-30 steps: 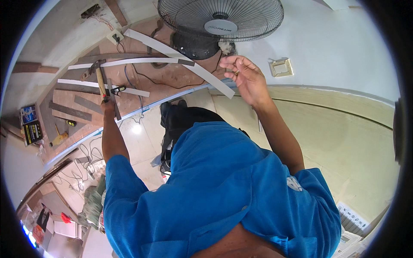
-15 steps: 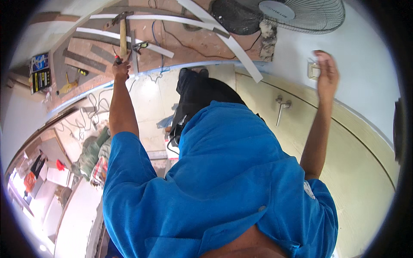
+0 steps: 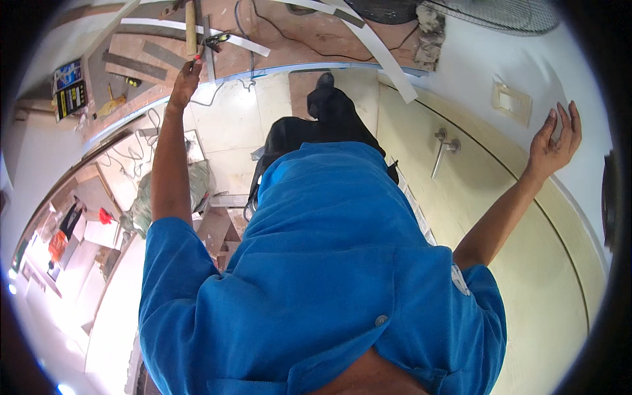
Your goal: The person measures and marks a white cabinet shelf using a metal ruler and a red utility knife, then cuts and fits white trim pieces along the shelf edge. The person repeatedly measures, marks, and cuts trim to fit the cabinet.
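My left hand is closed on a small red-and-black handled tool, just below the end of a wooden-handled hammer on the work board. A black-and-yellow tool, white strips and dark strips lie around it on the board. My right hand is raised at the right with fingers apart and nothing in them, just below a beige switch plate on the white wall.
A standing fan is at the upper right. A pale door with a metal handle runs along the right. Cables and a green cloth bundle lie at the left. Product boxes stand beside the board.
My right hand has swung right, away from the strips toward the wall. My left hand stays on the red-handled tool. The view has shifted, so the board and fan sit higher in the picture.
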Demonstrator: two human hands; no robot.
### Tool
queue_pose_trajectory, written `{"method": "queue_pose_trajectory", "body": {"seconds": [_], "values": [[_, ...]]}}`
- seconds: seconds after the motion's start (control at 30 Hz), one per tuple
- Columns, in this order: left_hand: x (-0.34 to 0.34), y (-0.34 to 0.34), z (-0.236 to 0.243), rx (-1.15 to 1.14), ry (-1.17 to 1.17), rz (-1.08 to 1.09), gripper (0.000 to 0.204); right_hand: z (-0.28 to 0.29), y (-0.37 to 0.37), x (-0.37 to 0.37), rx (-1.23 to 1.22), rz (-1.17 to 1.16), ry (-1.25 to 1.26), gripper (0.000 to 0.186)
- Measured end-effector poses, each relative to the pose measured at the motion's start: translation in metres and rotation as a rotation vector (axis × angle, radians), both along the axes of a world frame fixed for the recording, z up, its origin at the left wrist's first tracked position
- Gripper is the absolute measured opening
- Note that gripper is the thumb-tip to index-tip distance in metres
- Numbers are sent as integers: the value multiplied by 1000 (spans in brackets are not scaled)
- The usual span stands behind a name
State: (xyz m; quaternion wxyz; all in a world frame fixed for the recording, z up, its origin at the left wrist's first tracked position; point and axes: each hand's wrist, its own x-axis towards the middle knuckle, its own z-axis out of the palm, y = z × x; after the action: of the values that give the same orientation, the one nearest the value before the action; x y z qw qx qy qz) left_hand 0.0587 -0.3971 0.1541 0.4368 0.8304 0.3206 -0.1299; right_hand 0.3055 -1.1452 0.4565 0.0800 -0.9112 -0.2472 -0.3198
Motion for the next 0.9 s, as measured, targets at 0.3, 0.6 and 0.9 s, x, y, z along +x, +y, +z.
{"method": "queue_pose_trajectory", "body": {"seconds": [0.3, 0.6, 0.9], "values": [[-110, -12, 3, -5, 183, -52, 65, -3, -26, 14, -186, -39, -43, 16], [-277, -72, -177, 65, 28, -126, 36, -5, -22, 4, -124, 16, -100, 21], [-313, -234, -248, -224, 160, 283, 72, -48, 14, 40, 244, 197, -99, 14]]}}
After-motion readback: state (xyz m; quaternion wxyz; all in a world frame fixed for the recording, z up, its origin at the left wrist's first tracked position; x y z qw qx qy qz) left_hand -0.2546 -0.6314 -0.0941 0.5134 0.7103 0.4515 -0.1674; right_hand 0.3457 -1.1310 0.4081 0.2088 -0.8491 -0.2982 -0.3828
